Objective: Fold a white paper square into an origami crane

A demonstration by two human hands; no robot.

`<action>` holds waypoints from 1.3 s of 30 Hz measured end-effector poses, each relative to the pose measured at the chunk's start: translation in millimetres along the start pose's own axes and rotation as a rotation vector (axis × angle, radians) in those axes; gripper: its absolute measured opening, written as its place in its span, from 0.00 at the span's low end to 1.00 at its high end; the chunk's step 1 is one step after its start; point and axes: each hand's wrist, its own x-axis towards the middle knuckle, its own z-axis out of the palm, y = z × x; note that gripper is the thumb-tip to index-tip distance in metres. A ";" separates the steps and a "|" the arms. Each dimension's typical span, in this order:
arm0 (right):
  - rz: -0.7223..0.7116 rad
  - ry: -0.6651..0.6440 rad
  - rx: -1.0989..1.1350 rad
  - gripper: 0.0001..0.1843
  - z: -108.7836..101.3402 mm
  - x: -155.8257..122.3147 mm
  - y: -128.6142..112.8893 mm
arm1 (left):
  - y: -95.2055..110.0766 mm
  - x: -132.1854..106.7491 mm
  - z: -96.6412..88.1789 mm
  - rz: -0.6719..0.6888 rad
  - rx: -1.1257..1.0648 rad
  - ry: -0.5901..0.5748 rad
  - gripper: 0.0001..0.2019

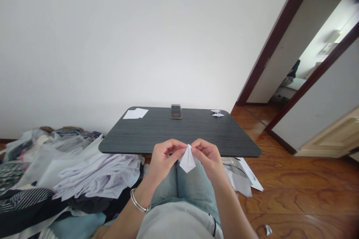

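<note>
Above jeans (186, 183); left hand (165, 158), right hand (209, 158) pinch folded white paper (187, 160)

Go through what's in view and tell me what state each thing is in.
Folded white paper: pointed shape, pinched by both hands
Left hand: gripping paper
Right hand: gripping paper
Paper cranes: folded, on table
Loose paper sheets: lying flat
Door: open

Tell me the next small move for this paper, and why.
Probably sharpen the crease along the paper: the left hand and right hand both pinch it near its pointed top, while its lower part hangs free, so firming the fold there seems sensible.
</note>
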 end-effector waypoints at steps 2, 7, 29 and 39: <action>-0.005 0.013 -0.017 0.09 0.7 0.5 -0.7 | -0.5 0.0 0.0 -0.014 0.000 -0.003 0.05; 0.000 0.027 -0.074 0.11 0.5 0.4 -0.5 | 0.8 -0.4 -0.3 -0.031 0.004 -0.020 0.07; 0.000 0.028 -0.190 0.13 -0.4 6.3 1.0 | -1.0 4.7 0.0 -0.177 -0.068 -0.052 0.11; 0.032 -0.019 -0.170 0.15 -3.3 6.2 2.9 | -0.9 6.9 0.0 -0.202 -0.099 -0.059 0.11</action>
